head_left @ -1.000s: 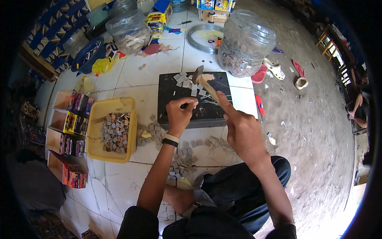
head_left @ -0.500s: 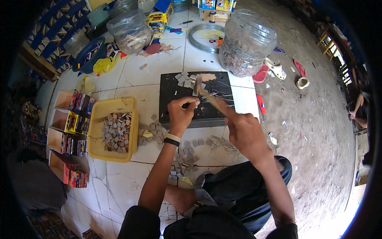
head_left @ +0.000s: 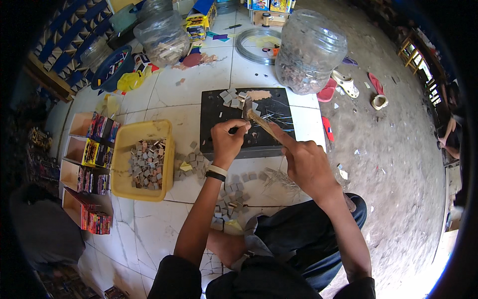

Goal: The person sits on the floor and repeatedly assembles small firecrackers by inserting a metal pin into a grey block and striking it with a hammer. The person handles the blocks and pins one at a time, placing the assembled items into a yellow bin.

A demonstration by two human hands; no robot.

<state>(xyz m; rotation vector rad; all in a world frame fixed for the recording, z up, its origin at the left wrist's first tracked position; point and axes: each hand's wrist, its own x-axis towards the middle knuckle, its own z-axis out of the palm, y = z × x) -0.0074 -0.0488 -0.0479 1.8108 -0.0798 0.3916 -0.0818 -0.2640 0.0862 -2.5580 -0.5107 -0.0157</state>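
Note:
My right hand (head_left: pixel 309 167) is wrapped round the wooden handle of a small hammer (head_left: pixel 265 126). Its head is over the middle of a black block (head_left: pixel 211 133), just beyond my left fingertips. My left hand (head_left: pixel 227 142) rests at the block's near side, thumb and forefinger pinched together. What they hold, if anything, is too small to make out. On the block lie small grey square pieces (head_left: pixel 233 102), a tan patch of powder or scraps (head_left: pixel 259 94) and several thin metal wires (head_left: pixel 281 115).
A yellow tub (head_left: pixel 117 169) of small squares stands left, beside open boxes with colourful packs (head_left: pixel 94 152). More grey squares (head_left: pixel 234 192) and a wire pile (head_left: pixel 279 180) lie near my leg. Behind are a clear plastic container (head_left: pixel 311 55) and a wire coil (head_left: pixel 241 52).
The hammer handle and my right hand have shifted very slightly; the hammer head stays close to my left fingertips. My left hand keeps its pinch in about the same place.

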